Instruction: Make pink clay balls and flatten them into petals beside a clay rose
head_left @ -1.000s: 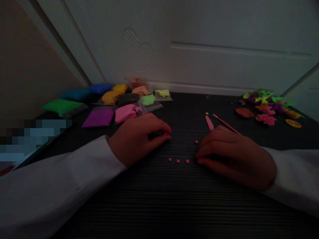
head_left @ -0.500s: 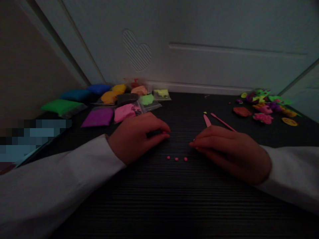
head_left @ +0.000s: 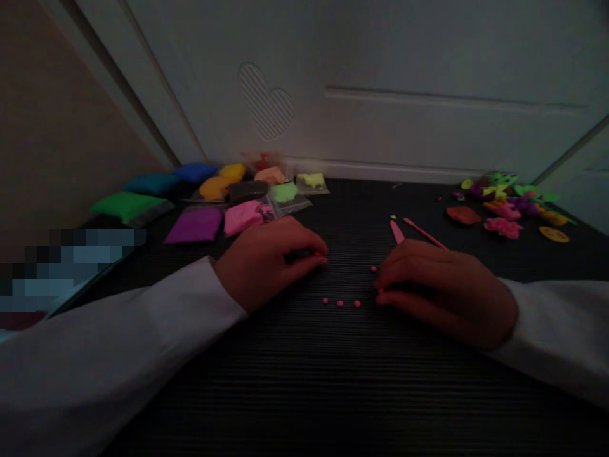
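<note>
Open dark table (head_left: 304,381) near, wide bare strip in front of both sleeves. Gap between left hand (head_left: 266,260) and right hand (head_left: 442,289) partly blocked: row of three pink balls (head_left: 340,303), one more pink ball (head_left: 373,269) just beside right fingertips. Far left: clay bags (head_left: 228,200) crowd edge. Far middle bare up to white panel (head_left: 380,114). Pink tools (head_left: 409,230) far of right hand; clay figures (head_left: 509,206) far right.

Dark ribbed worktop (head_left: 304,381): clay packs (head_left: 223,197) back left, pink beads (head_left: 340,303) center, pink tools (head_left: 409,231), clay shapes (head_left: 509,203) back right.
</note>
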A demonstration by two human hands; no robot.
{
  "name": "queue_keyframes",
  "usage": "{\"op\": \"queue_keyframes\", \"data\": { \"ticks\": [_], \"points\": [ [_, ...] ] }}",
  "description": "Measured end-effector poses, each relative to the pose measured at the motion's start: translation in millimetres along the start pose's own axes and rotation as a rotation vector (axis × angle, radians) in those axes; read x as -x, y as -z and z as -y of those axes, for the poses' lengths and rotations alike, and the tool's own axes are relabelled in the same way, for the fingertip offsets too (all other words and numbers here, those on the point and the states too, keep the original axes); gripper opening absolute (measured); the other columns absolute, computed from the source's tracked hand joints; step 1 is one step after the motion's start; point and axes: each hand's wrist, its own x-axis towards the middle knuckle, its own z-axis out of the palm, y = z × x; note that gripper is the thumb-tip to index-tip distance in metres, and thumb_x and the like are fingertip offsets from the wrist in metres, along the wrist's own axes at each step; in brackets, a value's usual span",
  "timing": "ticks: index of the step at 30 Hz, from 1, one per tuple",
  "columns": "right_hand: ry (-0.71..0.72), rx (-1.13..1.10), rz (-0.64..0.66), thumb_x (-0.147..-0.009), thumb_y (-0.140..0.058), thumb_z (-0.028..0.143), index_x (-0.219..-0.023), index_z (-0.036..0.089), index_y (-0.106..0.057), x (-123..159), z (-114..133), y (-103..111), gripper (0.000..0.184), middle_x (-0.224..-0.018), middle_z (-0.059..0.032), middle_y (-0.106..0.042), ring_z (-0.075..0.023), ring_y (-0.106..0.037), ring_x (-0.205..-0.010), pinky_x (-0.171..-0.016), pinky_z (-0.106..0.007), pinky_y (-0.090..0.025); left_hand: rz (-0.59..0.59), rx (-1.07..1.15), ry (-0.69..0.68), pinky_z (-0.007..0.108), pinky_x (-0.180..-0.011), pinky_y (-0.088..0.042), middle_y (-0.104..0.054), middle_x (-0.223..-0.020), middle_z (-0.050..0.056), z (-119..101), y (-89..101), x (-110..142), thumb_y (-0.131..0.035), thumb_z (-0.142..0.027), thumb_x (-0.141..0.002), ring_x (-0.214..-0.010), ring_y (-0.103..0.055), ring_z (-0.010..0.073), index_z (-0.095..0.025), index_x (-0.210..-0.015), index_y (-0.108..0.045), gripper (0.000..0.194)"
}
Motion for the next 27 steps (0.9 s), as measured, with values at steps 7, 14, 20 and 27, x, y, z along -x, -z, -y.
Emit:
{"op": "queue_keyframes", "data": {
  "ticks": [7,14,20,27],
  "points": [
    [-0.008,-0.001,0.010,-0.076,-0.051,0.016,-0.085,0.014,-0.055,1.4,-0.8,0.2,0.010,-0.082,-0.0037,-0.057,-0.0114,-0.051,-0.082,-0.074,-0.025,-0.042,0.013,0.014,0.011,0.027,-0.069,-0.041,-0.060,-0.079,0.001,-2.0,0.5,-1.2,-0.052,-0.028,-0.073,-0.076,-0.053,0.0127,-0.018,-0.083,-0.059,0.015],
    [0.014,-0.004,0.009,-0.077,-0.051,0.019,-0.088,0.015,-0.056,0.5,0.0,-0.9,0.013,-0.082,-0.0048,-0.058,-0.0128,-0.050,-0.081,-0.073,-0.028,-0.041,0.007,0.016,0.012,0.026,-0.069,-0.041,-0.060,-0.079,0.000,-1.9,0.8,-0.6,-0.053,-0.030,-0.073,-0.075,-0.053,0.0126,-0.018,-0.082,-0.059,0.016],
    [0.040,0.089,0.042,-0.077,-0.051,0.025,-0.084,0.018,-0.060,-1.3,-0.9,-2.4,0.013,-0.083,-0.0040,-0.060,-0.0148,-0.051,-0.081,-0.074,-0.034,-0.036,0.001,0.006,0.003,0.026,-0.069,-0.041,-0.060,-0.078,0.000,-0.5,0.7,0.6,-0.052,-0.030,-0.073,-0.075,-0.053,0.0123,-0.018,-0.082,-0.059,0.017],
    [0.058,0.135,0.081,-0.078,-0.049,0.027,-0.085,0.020,-0.062,-0.9,-4.1,-4.9,0.017,-0.086,-0.0037,-0.061,-0.0160,-0.052,-0.080,-0.073,-0.036,-0.034,0.012,0.005,0.009,0.026,-0.069,-0.040,-0.060,-0.079,0.001,-0.8,0.8,-1.7,-0.051,-0.031,-0.074,-0.076,-0.052,0.0126,-0.018,-0.083,-0.059,0.018]
  ]
}}
